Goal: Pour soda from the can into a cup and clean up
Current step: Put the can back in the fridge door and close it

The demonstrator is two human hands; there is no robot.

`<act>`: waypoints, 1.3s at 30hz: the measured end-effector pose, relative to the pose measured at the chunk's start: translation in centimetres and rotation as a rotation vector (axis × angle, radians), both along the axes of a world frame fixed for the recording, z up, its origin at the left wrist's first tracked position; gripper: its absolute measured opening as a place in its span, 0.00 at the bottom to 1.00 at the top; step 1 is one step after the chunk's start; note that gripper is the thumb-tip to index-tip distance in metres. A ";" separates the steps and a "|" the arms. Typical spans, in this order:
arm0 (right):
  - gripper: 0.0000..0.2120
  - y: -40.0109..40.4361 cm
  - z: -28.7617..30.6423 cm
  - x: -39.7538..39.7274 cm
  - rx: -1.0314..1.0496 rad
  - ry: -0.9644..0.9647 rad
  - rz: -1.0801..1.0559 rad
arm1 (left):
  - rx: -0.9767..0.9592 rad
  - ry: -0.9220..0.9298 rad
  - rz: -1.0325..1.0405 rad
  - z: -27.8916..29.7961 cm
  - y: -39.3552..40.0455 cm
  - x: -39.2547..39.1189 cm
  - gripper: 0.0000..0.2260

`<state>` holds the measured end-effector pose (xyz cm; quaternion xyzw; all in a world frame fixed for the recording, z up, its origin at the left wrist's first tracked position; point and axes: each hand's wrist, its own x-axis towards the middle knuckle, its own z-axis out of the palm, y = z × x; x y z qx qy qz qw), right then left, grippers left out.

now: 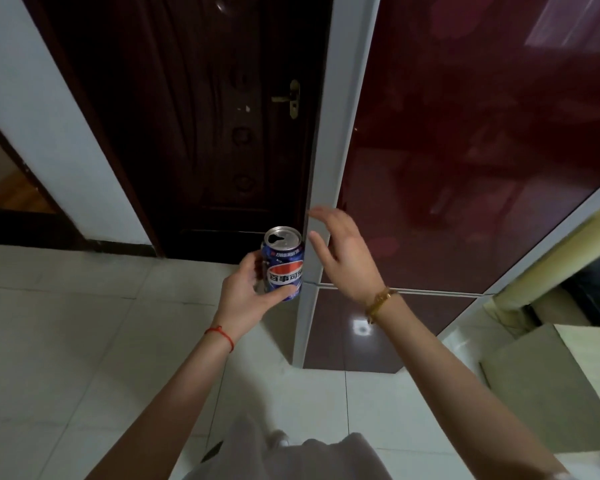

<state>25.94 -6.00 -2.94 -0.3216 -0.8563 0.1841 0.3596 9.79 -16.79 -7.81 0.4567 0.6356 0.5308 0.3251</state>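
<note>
Care matters here: my left hand holds the opened blue aluminium soda can upright. My right hand reaches wide-open toward the glossy dark-red fridge door; I'd keep the can level.

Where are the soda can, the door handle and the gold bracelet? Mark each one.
soda can [284,268]: head view, on its blue label.
door handle [289,98]: head view, on the brass lever.
gold bracelet [380,301]: head view, on the chain at the right wrist.

Dim indoor light, lamp glare on glossy red panel, wide-angle edge bending
</note>
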 end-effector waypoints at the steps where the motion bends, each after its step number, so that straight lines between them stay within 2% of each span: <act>1: 0.18 1.1 0.3 -0.8 0.124 -0.078 -0.011 | 0.007 -0.012 0.011 0.1 0.3 -0.5 0.34; 5: 0.20 5.2 1.1 -4.5 0.528 -0.414 -0.125 | 0.027 -0.024 0.041 0.3 1.7 -3.0 0.29; 8: 0.23 7.3 1.7 -5.9 0.693 -0.657 -0.191 | 0.030 -0.029 0.032 0.4 2.6 -4.9 0.28; 14: 0.15 8.3 1.7 -6.9 0.748 -0.858 -0.428 | 0.026 -0.019 -0.046 1.1 3.8 -7.5 0.28; 18: 0.21 7.6 1.7 -7.5 0.780 -0.869 -0.497 | 0.028 -0.029 -0.100 1.6 4.3 -8.5 0.28; 23: 0.24 6.8 2.7 -8.6 0.756 -1.053 -0.548 | 0.012 -0.026 -0.158 1.9 4.5 -9.2 0.29; 28: 0.23 6.1 3.0 -9.6 0.779 -1.079 -0.584 | 0.005 -0.028 -0.197 2.3 4.3 -9.7 0.29; 34: 0.21 2.6 1.0 -6.7 0.852 -0.892 -0.628 | 0.005 -0.005 -0.245 2.6 3.9 -10.0 0.30; 39: 0.15 -2.6 0.0 -2.7 0.843 -0.805 -0.667 | 0.006 0.021 -0.328 2.9 2.9 -8.8 0.34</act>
